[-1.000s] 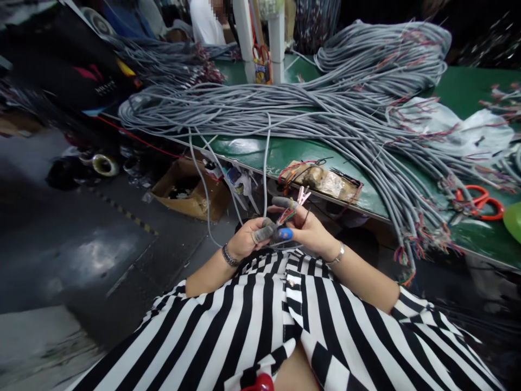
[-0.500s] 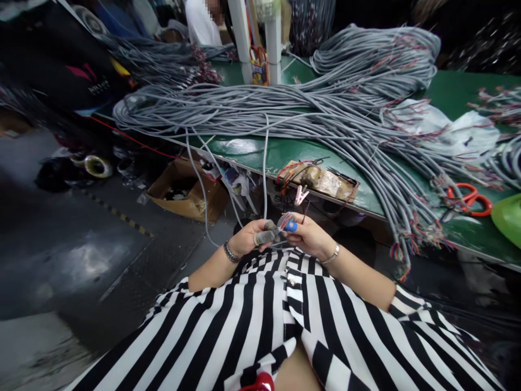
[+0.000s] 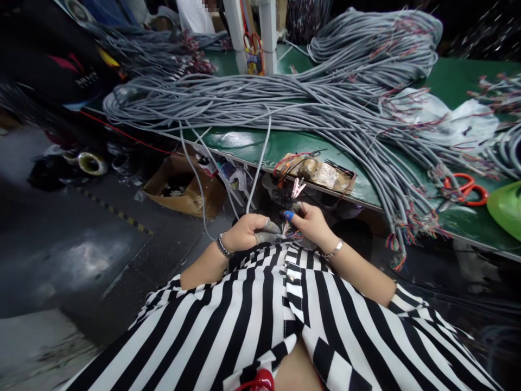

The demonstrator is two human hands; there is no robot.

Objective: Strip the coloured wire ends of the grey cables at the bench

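Observation:
My left hand [image 3: 253, 230], with grey coverings on its thumb and finger, is closed on the stripped end of a grey cable [image 3: 259, 157]. Thin coloured wires [image 3: 291, 232] fan out from its fingertips, low in front of my striped shirt. Just right of and above those wires is my right hand [image 3: 312, 221], its fingers curled and a blue cover on its thumb. Whatever the right fingers pinch is too small or hidden to tell. The cable runs up behind the left hand to the bench.
A large bundle of grey cables [image 3: 228, 100] lies across the green bench [image 3: 240, 142]. Orange-handled scissors [image 3: 466, 190] lie at the right. A pink clip [image 3: 298, 188] stands by a taped board [image 3: 323, 176] on the bench edge. Below is a cardboard box [image 3: 185, 190].
My right hand has come away from the wires and up a little, and they now spread out below it. The left hand keeps its hold on the cable. The view has shifted slightly.

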